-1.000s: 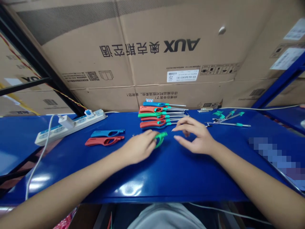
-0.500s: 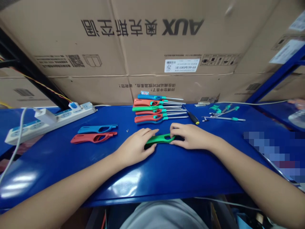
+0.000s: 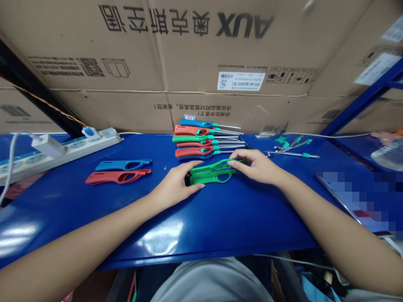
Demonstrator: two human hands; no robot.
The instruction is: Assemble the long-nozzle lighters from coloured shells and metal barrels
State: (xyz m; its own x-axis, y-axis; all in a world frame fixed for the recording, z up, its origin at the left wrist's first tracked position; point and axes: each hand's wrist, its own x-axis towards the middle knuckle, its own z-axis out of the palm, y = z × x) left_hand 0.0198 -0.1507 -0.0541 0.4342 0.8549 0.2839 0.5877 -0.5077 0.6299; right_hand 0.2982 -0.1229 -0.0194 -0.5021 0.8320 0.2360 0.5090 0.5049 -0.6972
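Observation:
A green lighter casing (image 3: 209, 175) lies spread into two halves above the blue table, its ribbed inner side showing. My left hand (image 3: 173, 180) grips its left end between thumb and fingers. At the other end, my right hand (image 3: 260, 167) pinches the far half near its tip. Just beyond the casing is a row of long-nosed lighters (image 3: 193, 153) in red, green and blue with metal rods. To the left of my left hand lie a blue lighter casing (image 3: 122, 165) and a red lighter casing (image 3: 103, 177). Tiny metal bits (image 3: 165, 167) rest near my left fingers.
A white power strip (image 3: 75, 147) with plugs stands at the left. Metal rods with teal parts (image 3: 292, 152) and wires lie to the right. A dark screwdriver (image 3: 247, 144) is mostly hidden behind my right hand. A large cardboard box (image 3: 126, 109) walls off the back.
The green casing has come apart into two halves, and its inside now shows. My right hand has risen slightly with the far half. The view has shifted a little.

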